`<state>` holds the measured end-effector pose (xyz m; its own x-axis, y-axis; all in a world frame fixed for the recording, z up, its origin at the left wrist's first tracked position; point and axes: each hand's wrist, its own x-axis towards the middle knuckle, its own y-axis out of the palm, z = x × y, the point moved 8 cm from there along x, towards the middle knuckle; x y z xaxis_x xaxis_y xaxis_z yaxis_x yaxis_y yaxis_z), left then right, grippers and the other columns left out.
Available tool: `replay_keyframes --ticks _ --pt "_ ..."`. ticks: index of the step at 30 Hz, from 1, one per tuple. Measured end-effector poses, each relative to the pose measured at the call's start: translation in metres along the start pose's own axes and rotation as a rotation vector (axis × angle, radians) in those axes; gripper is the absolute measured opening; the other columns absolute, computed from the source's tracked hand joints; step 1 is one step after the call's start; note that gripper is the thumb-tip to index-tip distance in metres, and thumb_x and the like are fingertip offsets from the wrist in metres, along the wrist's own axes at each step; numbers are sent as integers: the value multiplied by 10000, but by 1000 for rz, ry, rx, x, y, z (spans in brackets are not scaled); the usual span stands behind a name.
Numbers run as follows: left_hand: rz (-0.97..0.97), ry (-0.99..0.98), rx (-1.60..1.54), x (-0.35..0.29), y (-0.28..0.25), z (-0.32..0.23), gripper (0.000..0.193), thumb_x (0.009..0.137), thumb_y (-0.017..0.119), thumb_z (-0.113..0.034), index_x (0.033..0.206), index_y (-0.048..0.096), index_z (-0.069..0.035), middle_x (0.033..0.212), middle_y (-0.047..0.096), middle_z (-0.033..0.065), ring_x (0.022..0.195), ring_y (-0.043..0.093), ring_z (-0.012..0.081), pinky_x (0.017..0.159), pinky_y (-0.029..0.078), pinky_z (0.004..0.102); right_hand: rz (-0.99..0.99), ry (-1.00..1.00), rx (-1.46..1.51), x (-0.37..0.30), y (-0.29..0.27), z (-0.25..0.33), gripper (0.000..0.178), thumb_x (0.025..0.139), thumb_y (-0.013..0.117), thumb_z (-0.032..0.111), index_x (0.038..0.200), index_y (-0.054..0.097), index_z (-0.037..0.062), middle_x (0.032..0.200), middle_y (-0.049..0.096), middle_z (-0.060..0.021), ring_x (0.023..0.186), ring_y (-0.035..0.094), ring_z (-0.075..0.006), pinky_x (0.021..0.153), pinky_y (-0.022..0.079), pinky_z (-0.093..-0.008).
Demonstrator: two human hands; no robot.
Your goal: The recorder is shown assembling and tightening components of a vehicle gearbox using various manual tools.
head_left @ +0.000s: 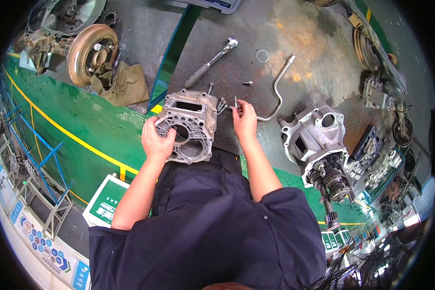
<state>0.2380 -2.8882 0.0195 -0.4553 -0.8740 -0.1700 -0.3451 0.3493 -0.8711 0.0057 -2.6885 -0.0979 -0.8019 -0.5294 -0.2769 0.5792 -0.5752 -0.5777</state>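
A cast metal gearbox housing (188, 126) sits at the table's near edge, its round openings toward me. My left hand (157, 141) grips its left side, with the thumb at the rim of an opening. Just right of the housing, my right hand (245, 121) pinches a slim bolt (235, 102) upright between thumb and fingers. Several bolts (221, 106) lie between this hand and the housing. Another bolt (211, 88) stands at the housing's far right corner. Farther off are a ratchet wrench (211, 63), a small bolt (247, 82) and a thin metal ring (262, 56).
A bent speed handle (279, 92) lies right of my right hand. Beyond it a second housing (319, 130) has a gear cluster (334, 180) sticking out toward me. A rusty brake drum (93, 53) and a brown cloth (123, 84) are at far left. Metal plate covers the table (314, 58).
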Motion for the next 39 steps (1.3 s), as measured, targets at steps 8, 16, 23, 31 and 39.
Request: replay_keyframes --ticks 8,16,23,31,39 --pt "-44 66 11 2 -5 -6 503 678 737 -171 1111 542 -4 1027 591 196 1015 566 391 894 463 453 315 -61 104 37 42 59 177 838 708 153 932 698 3 924 677 -174 871 673 -314 764 526 -376" --pt "-21 54 -9 4 -7 -7 475 661 741 -163 1067 543 -16 1008 591 185 986 574 381 865 472 449 405 -4 50 43 72 61 212 813 750 166 922 698 -7 781 695 -132 688 658 -193 683 515 -314" --pt "-38 62 -4 5 -8 -6 474 655 739 -163 1061 543 -18 998 590 178 982 573 377 860 472 446 176 14 39 62 67 62 334 772 793 296 836 655 -1 816 606 -163 772 611 -317 733 495 -405" --pt "-32 77 -13 5 -9 -7 460 650 734 -169 1041 545 -15 992 593 173 971 574 377 855 472 447 217 -236 -416 84 83 65 210 784 730 149 907 645 1 847 663 -173 813 657 -310 760 518 -414" --pt "-50 82 -27 5 -9 -1 465 643 738 -177 1036 547 -17 997 599 170 963 576 381 850 473 452 458 -157 194 78 92 122 174 806 700 55 960 634 10 796 645 -61 703 611 -123 679 518 -278"
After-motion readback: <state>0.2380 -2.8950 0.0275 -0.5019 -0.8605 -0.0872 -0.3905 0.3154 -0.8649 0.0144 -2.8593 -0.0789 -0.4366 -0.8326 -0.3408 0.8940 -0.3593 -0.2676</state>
